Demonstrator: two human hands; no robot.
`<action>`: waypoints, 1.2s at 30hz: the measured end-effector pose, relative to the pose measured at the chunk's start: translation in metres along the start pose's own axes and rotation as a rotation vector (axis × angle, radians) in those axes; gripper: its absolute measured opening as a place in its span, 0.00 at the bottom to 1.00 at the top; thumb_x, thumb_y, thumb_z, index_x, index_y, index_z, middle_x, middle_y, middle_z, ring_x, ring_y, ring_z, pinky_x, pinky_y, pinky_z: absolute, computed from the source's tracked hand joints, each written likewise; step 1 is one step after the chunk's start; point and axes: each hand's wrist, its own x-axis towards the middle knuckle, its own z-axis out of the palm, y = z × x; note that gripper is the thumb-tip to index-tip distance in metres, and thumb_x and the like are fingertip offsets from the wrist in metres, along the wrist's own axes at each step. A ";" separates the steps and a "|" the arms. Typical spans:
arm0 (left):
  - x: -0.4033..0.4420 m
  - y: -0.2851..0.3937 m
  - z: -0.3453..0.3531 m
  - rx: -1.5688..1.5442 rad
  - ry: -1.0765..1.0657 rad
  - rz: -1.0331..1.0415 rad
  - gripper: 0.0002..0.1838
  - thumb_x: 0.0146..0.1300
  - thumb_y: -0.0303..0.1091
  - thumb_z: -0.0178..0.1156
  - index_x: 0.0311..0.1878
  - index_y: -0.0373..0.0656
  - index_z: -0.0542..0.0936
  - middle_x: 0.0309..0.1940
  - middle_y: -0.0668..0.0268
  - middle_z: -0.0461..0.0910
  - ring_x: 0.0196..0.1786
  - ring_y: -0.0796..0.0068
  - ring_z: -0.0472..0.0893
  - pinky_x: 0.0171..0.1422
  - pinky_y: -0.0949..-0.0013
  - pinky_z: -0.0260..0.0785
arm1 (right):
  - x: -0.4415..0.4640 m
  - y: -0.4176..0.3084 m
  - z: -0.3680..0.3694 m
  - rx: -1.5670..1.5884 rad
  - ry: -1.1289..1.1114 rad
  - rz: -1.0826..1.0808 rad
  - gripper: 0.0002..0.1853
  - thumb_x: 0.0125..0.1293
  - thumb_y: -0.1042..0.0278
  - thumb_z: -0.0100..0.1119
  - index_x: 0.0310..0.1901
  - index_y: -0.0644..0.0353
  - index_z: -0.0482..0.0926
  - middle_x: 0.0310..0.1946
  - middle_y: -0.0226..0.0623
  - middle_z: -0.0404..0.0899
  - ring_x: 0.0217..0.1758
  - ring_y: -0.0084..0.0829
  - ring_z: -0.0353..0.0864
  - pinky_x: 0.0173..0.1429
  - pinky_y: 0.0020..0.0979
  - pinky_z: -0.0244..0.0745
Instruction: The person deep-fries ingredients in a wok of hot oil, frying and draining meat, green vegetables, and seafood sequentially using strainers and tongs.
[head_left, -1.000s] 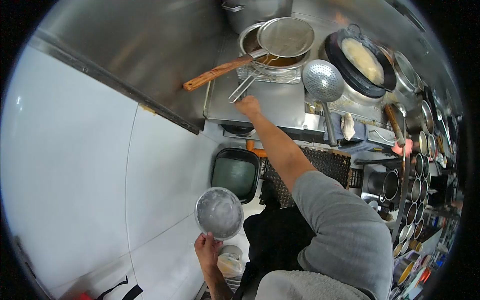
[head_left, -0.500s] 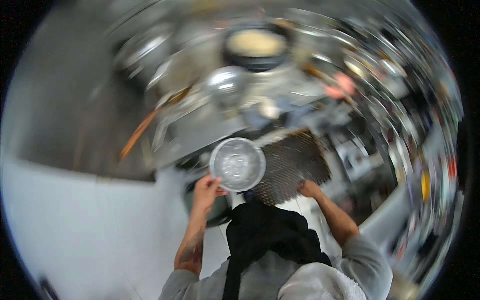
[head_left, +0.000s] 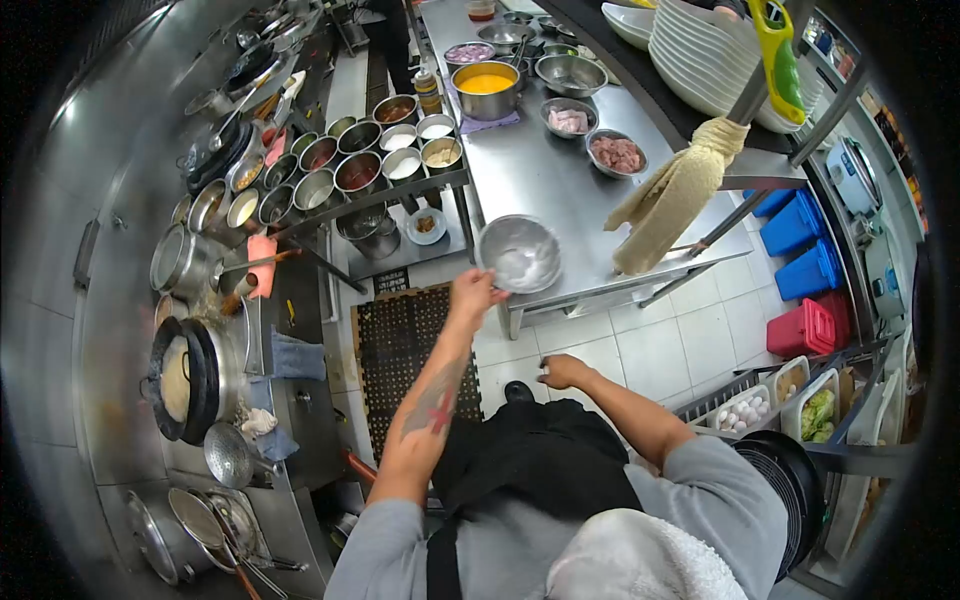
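My left hand point(head_left: 474, 298) pinches the near left rim of a round metal bowl point(head_left: 519, 254), whose inside is smeared with whitish residue. The bowl hangs over the front left corner of a steel table point(head_left: 530, 175). To the right, my right hand point(head_left: 566, 371) is held above the tiled floor; its fingers are curled and I see nothing in them. Farther back on the table stand a bowl of pink meat point(head_left: 617, 154), a bowl of pale meat point(head_left: 569, 120) and a pot of yellow liquid point(head_left: 486, 92).
Several sauce pots point(head_left: 358, 170) fill a rack at the left. A wok with pale food point(head_left: 177, 378) sits on the stove. A cloth point(head_left: 680, 195) hangs from a shelf post, beside stacked white plates point(head_left: 700, 60). A person point(head_left: 388, 45) stands at the back.
The view has turned right, from the stove to the steel table. My left hand has carried the bowl along. My right hand has come away from the stove counter.
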 end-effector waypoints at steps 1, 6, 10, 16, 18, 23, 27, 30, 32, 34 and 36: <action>0.003 0.002 0.022 -0.224 -0.086 -0.067 0.14 0.66 0.33 0.56 0.48 0.32 0.70 0.42 0.54 0.77 0.38 0.60 0.83 0.43 0.67 0.79 | -0.015 0.015 -0.002 0.038 0.023 0.045 0.25 0.59 0.51 0.56 0.50 0.63 0.78 0.47 0.52 0.79 0.53 0.48 0.77 0.58 0.41 0.70; -0.028 0.044 0.143 0.249 -0.236 0.349 0.39 0.52 0.44 0.71 0.63 0.37 0.65 0.55 0.51 0.73 0.41 0.65 0.81 0.40 0.68 0.77 | -0.050 0.080 0.012 0.186 0.090 0.264 0.26 0.57 0.48 0.59 0.49 0.62 0.78 0.47 0.51 0.79 0.53 0.48 0.77 0.59 0.40 0.70; -0.017 0.054 0.218 0.351 -0.352 0.628 0.18 0.45 0.41 0.68 0.39 0.41 0.81 0.39 0.57 0.80 0.43 0.62 0.79 0.47 0.60 0.70 | -0.022 0.081 0.023 0.058 0.041 0.080 0.25 0.56 0.50 0.62 0.48 0.61 0.79 0.46 0.54 0.79 0.52 0.48 0.77 0.58 0.40 0.71; -0.060 -0.026 0.069 0.656 0.025 0.831 0.09 0.46 0.35 0.63 0.24 0.39 0.76 0.20 0.55 0.76 0.25 0.60 0.76 0.31 0.62 0.67 | 0.086 0.042 0.042 -0.337 0.146 -0.756 0.21 0.61 0.60 0.58 0.51 0.65 0.76 0.31 0.45 0.83 0.26 0.36 0.82 0.36 0.36 0.77; -0.099 -0.059 -0.043 0.525 0.153 0.565 0.07 0.51 0.33 0.62 0.29 0.38 0.79 0.27 0.58 0.80 0.35 0.67 0.81 0.39 0.64 0.70 | 0.097 0.001 0.036 -0.184 -0.038 -0.405 0.21 0.62 0.61 0.58 0.52 0.66 0.75 0.30 0.44 0.83 0.24 0.33 0.82 0.30 0.32 0.76; -0.384 -0.046 -0.301 0.809 1.480 0.319 0.12 0.53 0.35 0.62 0.39 0.40 0.82 0.37 0.53 0.80 0.41 0.55 0.80 0.48 0.58 0.72 | 0.092 -0.133 0.015 0.040 -0.247 -0.035 0.24 0.58 0.54 0.60 0.49 0.65 0.78 0.35 0.51 0.83 0.44 0.46 0.82 0.52 0.39 0.73; -0.596 -0.058 -0.402 1.073 2.098 -0.539 0.27 0.56 0.44 0.62 0.54 0.37 0.74 0.55 0.43 0.71 0.60 0.51 0.69 0.61 0.52 0.63 | 0.122 -0.194 0.038 -0.303 -0.265 -0.226 0.24 0.57 0.54 0.61 0.48 0.65 0.78 0.38 0.52 0.82 0.46 0.48 0.81 0.53 0.40 0.73; -0.664 -0.118 -0.486 1.073 2.127 -0.712 0.29 0.57 0.45 0.63 0.57 0.37 0.70 0.48 0.47 0.76 0.45 0.59 0.78 0.44 0.55 0.71 | 0.129 -0.241 0.055 -0.370 -0.289 -0.370 0.25 0.56 0.52 0.61 0.48 0.65 0.79 0.41 0.55 0.81 0.48 0.50 0.80 0.53 0.41 0.73; -0.666 -0.132 -0.524 0.308 1.745 -0.276 0.28 0.59 0.42 0.63 0.58 0.39 0.69 0.37 0.55 0.79 0.29 0.69 0.76 0.27 0.64 0.67 | 0.146 -0.247 0.081 -0.428 -0.256 -0.526 0.24 0.56 0.53 0.61 0.48 0.65 0.79 0.40 0.55 0.81 0.47 0.48 0.80 0.53 0.41 0.73; -0.647 -0.121 -0.529 -0.209 1.445 0.117 0.25 0.61 0.37 0.62 0.59 0.40 0.68 0.28 0.63 0.77 0.17 0.77 0.71 0.17 0.71 0.60 | 0.151 -0.293 0.081 -0.476 -0.236 -0.620 0.23 0.57 0.54 0.60 0.47 0.64 0.79 0.41 0.54 0.81 0.48 0.47 0.80 0.53 0.40 0.73; -0.621 -0.082 -0.505 -0.365 1.328 0.324 0.20 0.65 0.29 0.56 0.59 0.43 0.67 0.21 0.69 0.72 0.14 0.81 0.66 0.14 0.75 0.55 | 0.138 -0.317 0.078 -0.449 -0.246 -0.596 0.23 0.57 0.54 0.59 0.47 0.64 0.79 0.42 0.53 0.80 0.48 0.46 0.80 0.53 0.40 0.73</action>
